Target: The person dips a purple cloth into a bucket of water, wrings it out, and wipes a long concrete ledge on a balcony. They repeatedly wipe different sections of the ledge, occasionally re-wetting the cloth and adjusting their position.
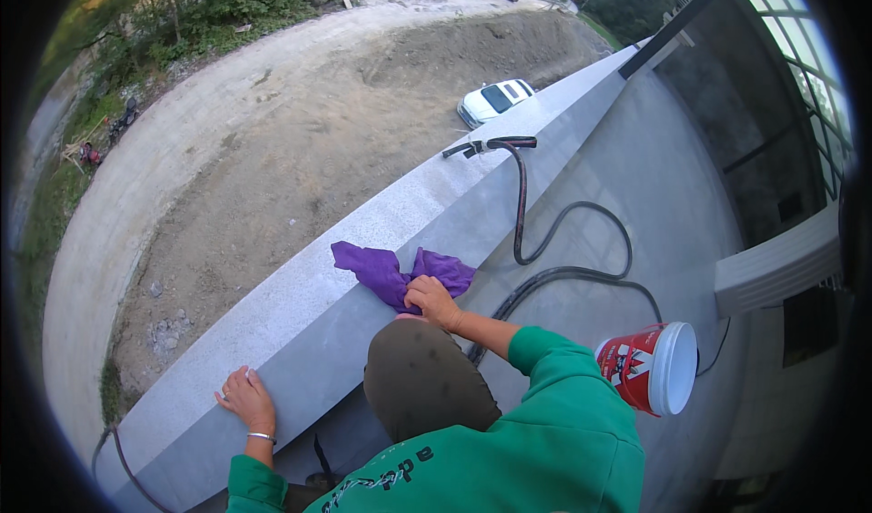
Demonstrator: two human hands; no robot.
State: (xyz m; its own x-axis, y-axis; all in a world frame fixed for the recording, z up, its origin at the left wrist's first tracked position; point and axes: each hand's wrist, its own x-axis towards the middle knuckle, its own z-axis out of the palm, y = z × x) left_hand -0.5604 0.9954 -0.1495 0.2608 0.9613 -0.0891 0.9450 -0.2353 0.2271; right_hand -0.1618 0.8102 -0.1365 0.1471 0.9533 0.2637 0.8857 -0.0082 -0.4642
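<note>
A crumpled purple cloth [378, 273] drapes over the inner edge of a long parapet ledge [293, 312]. My right hand [432, 302] grips the cloth near its middle, with loose folds spreading to both sides. Farther left along the ledge, my left hand [246, 397] rests on the rough pale top with its fingers spread; it wears a ring and a silver bracelet at the wrist. Nothing is in that hand. My bent knee [426, 377], in brown trousers, is close to the ledge just below the cloth and hides part of it.
A black hose [524, 213] hangs over the ledge, its tied end on top, and curls across the grey floor [667, 165]. A red-and-white bucket [657, 370] stands at my right. Beyond the parapet lies a drop to a dirt yard [286, 152] with a white car [495, 102].
</note>
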